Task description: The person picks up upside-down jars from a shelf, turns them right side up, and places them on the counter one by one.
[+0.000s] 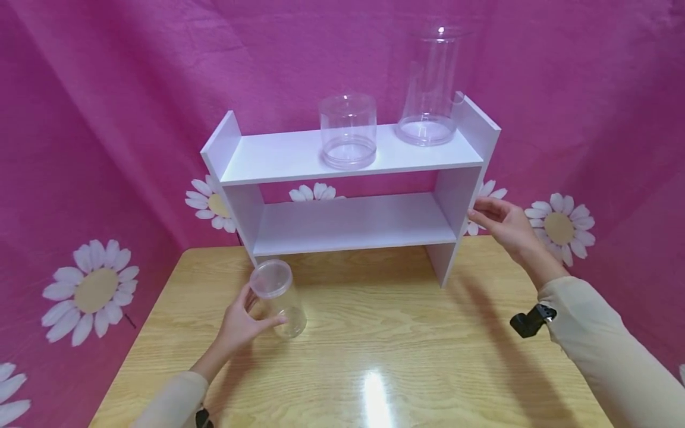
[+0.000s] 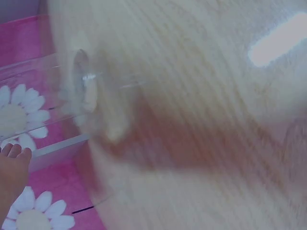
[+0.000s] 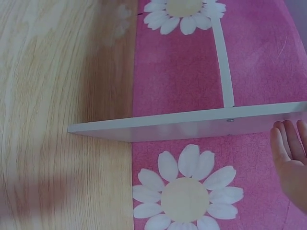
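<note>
My left hand (image 1: 236,326) grips a small clear lidded jar (image 1: 277,292) in front of the shelf's left leg, thumb on the near side. The jar leans slightly, close over the table. In the left wrist view the transparent jar (image 2: 48,96) is blurred, and only part of the hand (image 2: 13,175) shows. A white two-tier shelf (image 1: 294,160) stands on the table. Beside its right side panel is my right hand (image 1: 503,229), fingertips right at the panel's outer face. The right wrist view shows those fingers fairly straight next to the panel (image 3: 182,125).
On the top tier stand a short, wide clear jar (image 1: 349,134) and, to its right, a tall clear jar (image 1: 428,89). The wooden table (image 1: 396,333) carries the shelf near its back edge. A pink curtain (image 1: 134,89) with daisies hangs behind.
</note>
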{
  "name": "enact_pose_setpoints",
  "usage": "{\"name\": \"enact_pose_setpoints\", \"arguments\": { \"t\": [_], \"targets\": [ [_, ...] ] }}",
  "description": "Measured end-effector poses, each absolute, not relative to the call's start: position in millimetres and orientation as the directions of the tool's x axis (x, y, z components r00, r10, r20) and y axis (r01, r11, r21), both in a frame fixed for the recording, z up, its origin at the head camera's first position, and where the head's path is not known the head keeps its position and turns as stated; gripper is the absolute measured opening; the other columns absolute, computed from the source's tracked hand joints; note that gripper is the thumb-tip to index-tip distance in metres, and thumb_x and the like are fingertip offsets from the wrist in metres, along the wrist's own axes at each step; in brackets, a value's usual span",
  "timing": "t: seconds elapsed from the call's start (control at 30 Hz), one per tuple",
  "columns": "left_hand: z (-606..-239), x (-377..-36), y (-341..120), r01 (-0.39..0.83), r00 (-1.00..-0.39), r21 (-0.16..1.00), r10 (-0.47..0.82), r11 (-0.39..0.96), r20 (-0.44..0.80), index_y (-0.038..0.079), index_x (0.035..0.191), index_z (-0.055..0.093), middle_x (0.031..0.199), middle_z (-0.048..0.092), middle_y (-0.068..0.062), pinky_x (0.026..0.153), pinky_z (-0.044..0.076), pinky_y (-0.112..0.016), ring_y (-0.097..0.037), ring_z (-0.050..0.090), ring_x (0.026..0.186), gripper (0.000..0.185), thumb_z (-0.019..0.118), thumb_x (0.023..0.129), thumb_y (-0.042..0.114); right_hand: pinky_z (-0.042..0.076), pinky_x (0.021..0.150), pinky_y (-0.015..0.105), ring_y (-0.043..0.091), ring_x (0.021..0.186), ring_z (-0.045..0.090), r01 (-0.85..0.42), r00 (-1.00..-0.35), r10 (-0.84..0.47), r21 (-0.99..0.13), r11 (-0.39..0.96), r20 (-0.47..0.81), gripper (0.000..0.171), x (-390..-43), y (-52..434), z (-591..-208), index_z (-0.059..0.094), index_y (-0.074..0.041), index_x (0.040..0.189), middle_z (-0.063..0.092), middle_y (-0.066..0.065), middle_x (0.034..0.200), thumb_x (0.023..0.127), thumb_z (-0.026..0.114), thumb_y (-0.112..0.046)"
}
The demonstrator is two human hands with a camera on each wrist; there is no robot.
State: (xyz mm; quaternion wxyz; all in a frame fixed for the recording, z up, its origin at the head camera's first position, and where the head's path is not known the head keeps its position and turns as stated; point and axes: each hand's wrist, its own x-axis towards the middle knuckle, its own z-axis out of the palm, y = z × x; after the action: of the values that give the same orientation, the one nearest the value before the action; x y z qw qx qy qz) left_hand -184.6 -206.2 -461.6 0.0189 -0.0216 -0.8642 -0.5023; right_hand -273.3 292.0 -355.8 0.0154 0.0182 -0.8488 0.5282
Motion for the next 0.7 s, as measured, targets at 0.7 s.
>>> {"name": "enact_pose_setpoints", "arguments": {
  "t": [0.7],
  "targets": [
    [-362, -181, -198, 0.426, -0.905, 0.841, 0.133, 0.333, 0.405, -0.003, 0.137, 0.041, 0.139, 0.052, -0.009, 0.109, 0.034, -0.006, 0.009, 0.046, 0.126, 0.07, 0.075, 0.076, -0.006, 0.045, 0.074, -0.001, -0.016, 0.081, 0.053, -0.088, -0.99, 0.069, -0.933, 0.35, 0.119, 0.034, -272, 283, -365, 0.057, -0.008, 0.12, 0.057, -0.035, 0.083, 0.092, 0.064, -0.026]
  ]
}}
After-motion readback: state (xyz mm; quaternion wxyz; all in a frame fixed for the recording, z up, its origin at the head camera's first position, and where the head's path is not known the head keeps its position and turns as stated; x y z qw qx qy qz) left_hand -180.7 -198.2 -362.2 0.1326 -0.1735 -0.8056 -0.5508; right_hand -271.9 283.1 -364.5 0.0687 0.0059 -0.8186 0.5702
